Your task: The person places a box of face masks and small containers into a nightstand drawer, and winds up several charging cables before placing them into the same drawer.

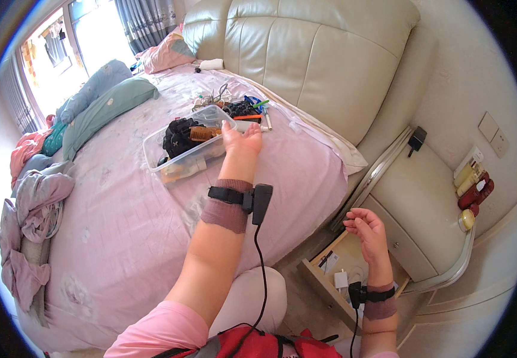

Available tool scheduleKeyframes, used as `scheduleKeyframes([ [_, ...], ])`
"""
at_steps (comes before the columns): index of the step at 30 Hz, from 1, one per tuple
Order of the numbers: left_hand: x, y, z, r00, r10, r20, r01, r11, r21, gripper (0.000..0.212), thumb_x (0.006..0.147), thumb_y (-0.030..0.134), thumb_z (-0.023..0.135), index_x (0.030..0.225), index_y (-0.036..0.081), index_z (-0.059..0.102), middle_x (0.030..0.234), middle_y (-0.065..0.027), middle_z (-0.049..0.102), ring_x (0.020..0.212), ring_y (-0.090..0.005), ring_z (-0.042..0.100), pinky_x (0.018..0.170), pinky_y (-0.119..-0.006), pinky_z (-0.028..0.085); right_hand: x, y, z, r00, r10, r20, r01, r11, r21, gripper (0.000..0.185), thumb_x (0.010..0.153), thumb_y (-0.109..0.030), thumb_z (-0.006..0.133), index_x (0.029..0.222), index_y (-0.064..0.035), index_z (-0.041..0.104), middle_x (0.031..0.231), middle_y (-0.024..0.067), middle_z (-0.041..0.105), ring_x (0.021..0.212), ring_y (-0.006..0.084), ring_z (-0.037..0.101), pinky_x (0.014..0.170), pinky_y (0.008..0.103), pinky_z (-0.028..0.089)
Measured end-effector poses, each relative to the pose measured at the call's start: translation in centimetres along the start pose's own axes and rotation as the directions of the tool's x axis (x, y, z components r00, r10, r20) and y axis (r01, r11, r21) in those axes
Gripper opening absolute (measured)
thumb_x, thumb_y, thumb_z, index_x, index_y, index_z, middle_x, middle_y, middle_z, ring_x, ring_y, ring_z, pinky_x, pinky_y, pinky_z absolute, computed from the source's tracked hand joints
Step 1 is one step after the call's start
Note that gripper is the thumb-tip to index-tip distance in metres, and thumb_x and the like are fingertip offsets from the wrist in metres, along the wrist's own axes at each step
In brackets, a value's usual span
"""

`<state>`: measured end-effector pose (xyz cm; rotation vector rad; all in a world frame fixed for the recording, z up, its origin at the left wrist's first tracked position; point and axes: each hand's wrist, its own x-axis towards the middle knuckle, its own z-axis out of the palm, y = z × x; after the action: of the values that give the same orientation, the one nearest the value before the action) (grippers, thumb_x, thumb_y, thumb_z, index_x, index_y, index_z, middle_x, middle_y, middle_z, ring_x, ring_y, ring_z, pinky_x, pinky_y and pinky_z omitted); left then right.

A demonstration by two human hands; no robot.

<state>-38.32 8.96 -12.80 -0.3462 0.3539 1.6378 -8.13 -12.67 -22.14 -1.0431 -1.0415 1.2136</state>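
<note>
My left hand (pixel 243 139) is over the bed at the right end of a clear plastic box (pixel 153 154), its thumb close to the rim. A white tube (pixel 247 126) lies just beyond the hand, partly hidden by it. The thumb and fingers are apart, with no grip on anything visible. Inside the box are a black bundled item (pixel 181 138), an amber-brown bottle (pixel 204 133) and other containers seen through its wall. My right hand (pixel 368 232) hovers above an open wooden drawer (pixel 330 286), fingers loosely bent and holding nothing visible. A white adapter (pixel 341 280) lies in the drawer.
Beyond the box lie tangled cables (pixel 216 97) and several pens, one an orange pen (pixel 247 117). A nightstand (pixel 419 201) carries several bottles (pixel 473 188) and a black device (pixel 417 139). Crumpled bedding (pixel 106 107) runs along the bed's left side; a padded headboard (pixel 307 53) stands behind.
</note>
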Motion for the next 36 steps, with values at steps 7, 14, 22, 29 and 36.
scheduleKeyframes([
  [7,1.4,1.1,0.1,0.994,-0.055,-0.094,0.049,0.997,-0.063,0.069,0.082,0.048,0.06,0.131,0.011,0.029,0.11,-0.0154,0.043,0.089,-0.0242,0.051,0.07,-0.033,0.05,0.1,0.1,-0.2,1.0,0.011,0.016,-0.011,1.0,-0.005,0.024,0.088,-0.009,0.053,0.111,-0.0001,0.056,0.101,0.009,0.061,0.087,0.0169,0.061,0.077,0.0276,0.049],
  [14,0.3,2.6,-0.5,0.981,-0.106,-0.163,0.114,0.993,0.037,0.057,0.083,0.034,0.055,0.127,0.007,0.032,0.113,-0.0177,0.043,0.093,-0.0276,0.05,0.073,-0.036,0.047,-0.2,-0.4,0.3,0.998,0.033,0.048,-0.031,0.998,-0.05,0.022,0.089,-0.01,0.053,0.109,-0.0004,0.056,0.1,0.0091,0.062,0.086,0.0153,0.061,0.077,0.0282,0.05],
  [22,-7.9,-1.5,-1.9,0.896,-0.359,-0.262,0.382,0.923,0.041,0.049,0.084,0.011,0.044,0.126,-0.004,0.023,0.118,-0.0237,0.041,0.105,-0.0328,0.046,0.082,-0.043,0.042,-1.1,-0.9,-0.9,0.998,0.049,0.043,-0.046,0.998,-0.051,0.024,0.088,-0.011,0.056,0.11,-0.0008,0.056,0.099,0.0078,0.062,0.086,0.0145,0.06,0.077,0.0265,0.048],
  [29,-15.9,-8.0,-3.5,0.687,-0.72,-0.097,0.661,0.563,0.496,0.047,0.084,0.009,0.039,0.124,-0.006,0.02,0.116,-0.0238,0.04,0.103,-0.0306,0.044,0.084,-0.041,0.041,-1.3,-2.0,-1.9,0.998,-0.029,0.049,0.03,0.999,-0.022,0.029,0.091,-0.014,0.053,0.118,-0.0034,0.051,0.106,0.007,0.058,0.091,0.0151,0.059,0.078,0.0269,0.048],
  [36,-19.7,-18.4,-4.5,0.43,-0.873,-0.23,0.712,0.172,0.68,0.038,0.085,0.009,0.036,0.12,-0.003,0.035,0.113,-0.0218,0.044,0.099,-0.0299,0.046,0.083,-0.039,0.042,-3.3,-5.4,-4.6,0.955,-0.172,-0.241,0.23,0.944,0.238,0.053,0.091,-0.025,0.054,0.134,-0.0056,0.031,0.107,0.0082,0.051,0.091,0.0163,0.057,0.075,0.0287,0.048],
])
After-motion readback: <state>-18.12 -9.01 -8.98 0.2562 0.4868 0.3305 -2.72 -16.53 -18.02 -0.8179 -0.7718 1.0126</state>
